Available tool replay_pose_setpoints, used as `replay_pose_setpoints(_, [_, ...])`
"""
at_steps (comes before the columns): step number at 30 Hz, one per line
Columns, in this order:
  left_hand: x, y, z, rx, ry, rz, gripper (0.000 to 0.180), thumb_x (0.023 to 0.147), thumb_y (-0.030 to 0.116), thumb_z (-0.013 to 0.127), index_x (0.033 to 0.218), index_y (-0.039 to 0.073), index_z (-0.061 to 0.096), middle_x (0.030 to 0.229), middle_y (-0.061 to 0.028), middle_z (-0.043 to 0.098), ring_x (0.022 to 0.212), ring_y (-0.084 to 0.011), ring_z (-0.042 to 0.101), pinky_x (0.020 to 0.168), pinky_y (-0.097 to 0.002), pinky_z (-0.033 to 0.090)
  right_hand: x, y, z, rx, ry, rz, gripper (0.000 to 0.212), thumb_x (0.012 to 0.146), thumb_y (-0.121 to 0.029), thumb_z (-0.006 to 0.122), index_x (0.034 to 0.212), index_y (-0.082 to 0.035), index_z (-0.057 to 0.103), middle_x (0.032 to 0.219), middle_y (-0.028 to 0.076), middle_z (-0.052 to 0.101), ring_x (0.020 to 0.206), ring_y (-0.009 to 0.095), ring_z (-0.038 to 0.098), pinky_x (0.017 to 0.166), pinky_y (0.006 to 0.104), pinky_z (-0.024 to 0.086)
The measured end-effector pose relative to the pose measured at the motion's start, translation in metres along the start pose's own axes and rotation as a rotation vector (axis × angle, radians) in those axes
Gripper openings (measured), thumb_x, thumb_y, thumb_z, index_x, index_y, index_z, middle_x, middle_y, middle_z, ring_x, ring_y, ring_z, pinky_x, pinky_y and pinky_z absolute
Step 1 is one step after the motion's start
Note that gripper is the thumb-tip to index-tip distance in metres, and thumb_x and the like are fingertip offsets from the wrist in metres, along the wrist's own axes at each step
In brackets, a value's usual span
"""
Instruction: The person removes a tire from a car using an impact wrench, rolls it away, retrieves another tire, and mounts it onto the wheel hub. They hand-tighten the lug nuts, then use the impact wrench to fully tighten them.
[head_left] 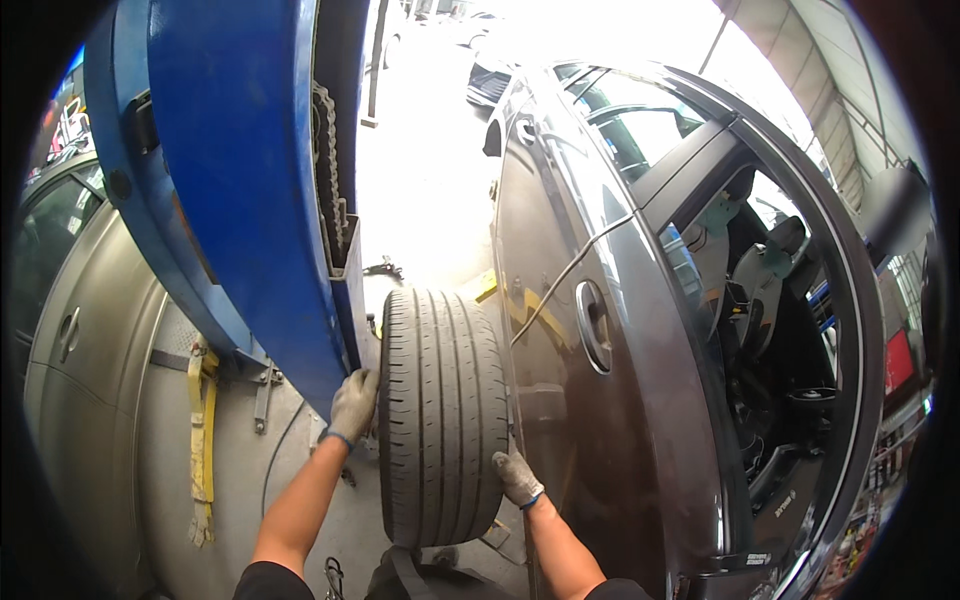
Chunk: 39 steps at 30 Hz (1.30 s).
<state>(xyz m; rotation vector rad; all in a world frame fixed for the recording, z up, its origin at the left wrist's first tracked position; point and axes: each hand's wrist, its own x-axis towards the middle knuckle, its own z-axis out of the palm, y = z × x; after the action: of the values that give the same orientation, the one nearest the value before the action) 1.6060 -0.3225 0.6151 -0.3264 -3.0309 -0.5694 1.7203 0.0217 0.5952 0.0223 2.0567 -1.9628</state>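
A black car tire [444, 410] stands upright in front of me, its grooved tread facing me. My left hand [354, 405], in a grey work glove with a blue cuff, is at the tire's left side; its fingertips are partly hidden. On the right side, lower down, my right hand [516, 479] in a matching glove grips the tire's edge with bent fingers. The tire stands between a blue lift post [240, 150] and the dark brown door [620, 440] of a car. The wheel's side faces are hidden from view.
A chain [328, 150] runs inside the lift post. A thin cable [570, 270] hangs across the car door. Left of the post stands a beige car [90, 330], with a yellow lift arm [203, 430] low beside it. A dark hose [270, 465] lies on the floor.
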Motion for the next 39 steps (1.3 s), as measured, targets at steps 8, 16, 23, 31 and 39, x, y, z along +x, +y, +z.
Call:
replay_pose_setpoints(8, [-0.107,0.013,0.146,-1.381,-0.018,-0.337,0.047,0.103,0.033,0.041,0.139,0.005,0.05,0.129,-0.0176,0.06,0.115,-0.0322,0.059,0.102,-0.0401,0.045,0.034,0.012,-0.02,0.106,-0.052,0.004,0.06,0.09,-0.052,0.064,0.125,-0.004,0.054,0.098,-0.002,0.058,0.088,0.012,0.052,0.081,0.0296,0.046])
replay_pose_setpoints(16, [-0.045,0.055,0.095,-1.99,-0.533,-0.764,0.031,0.099,0.019,0.047,0.118,-0.001,0.062,0.113,-0.0137,0.068,0.099,-0.0263,0.065,0.086,-0.0395,0.053,0.045,-0.046,-0.035,0.449,0.005,0.068,0.079,0.085,-0.058,0.067,0.139,-0.004,0.048,0.131,0.01,0.059,0.12,0.023,0.056,0.102,0.0394,0.046])
replay_pose_setpoints(23, [0.002,0.046,0.085,-2.19,-0.604,-0.83,0.038,0.101,0.023,0.04,0.118,-0.003,0.062,0.118,-0.0192,0.067,0.105,-0.0304,0.064,0.095,-0.0413,0.049,0.09,-0.062,-0.042,0.498,0.072,0.072,0.052,0.093,-0.046,0.061,0.121,-0.001,0.061,0.11,0.003,0.064,0.1,0.014,0.059,0.09,0.0312,0.049])
replay_pose_setpoints(31, [0.042,0.001,0.088,-2.235,-0.469,-0.798,0.042,0.103,0.022,0.034,0.126,-0.005,0.056,0.122,-0.0189,0.064,0.11,-0.03,0.061,0.1,-0.0413,0.046,0.172,-0.103,-0.027,0.307,0.121,0.1,0.063,0.094,-0.051,0.058,0.128,0.002,0.056,0.112,0.007,0.064,0.105,0.015,0.056,0.094,0.0304,0.045])
replay_pose_setpoints(39, [0.142,-0.037,0.128,-2.248,-0.41,-0.534,0.036,0.102,0.016,0.035,0.124,-0.002,0.058,0.119,-0.0154,0.066,0.11,-0.0238,0.061,0.097,-0.0367,0.049,0.297,-0.161,-0.043,0.473,0.034,0.283,0.065,0.092,-0.048,0.06,0.136,-0.001,0.051,0.121,0.01,0.063,0.107,0.021,0.061,0.094,0.0343,0.05])
